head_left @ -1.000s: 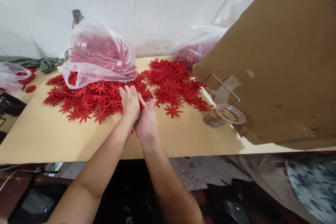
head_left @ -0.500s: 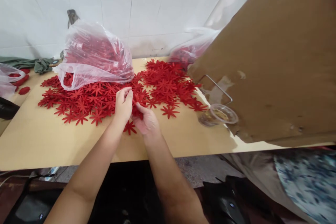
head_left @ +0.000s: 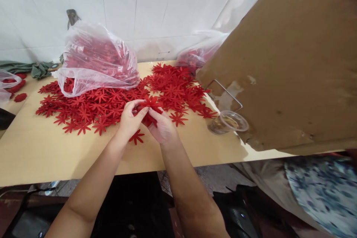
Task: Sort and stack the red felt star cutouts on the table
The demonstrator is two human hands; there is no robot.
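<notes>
Two hands (head_left: 131, 118) pinch a red flower (head_left: 151, 101) — matte, slender-petalled.

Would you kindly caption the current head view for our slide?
Left hand and right hand hold red flower-shaped pieces.

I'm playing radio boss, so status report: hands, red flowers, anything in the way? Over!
Left hand and right hand: holding red flowers. Loose pile beyond. Plastic bag partly over pile; hands unblocked.
</notes>
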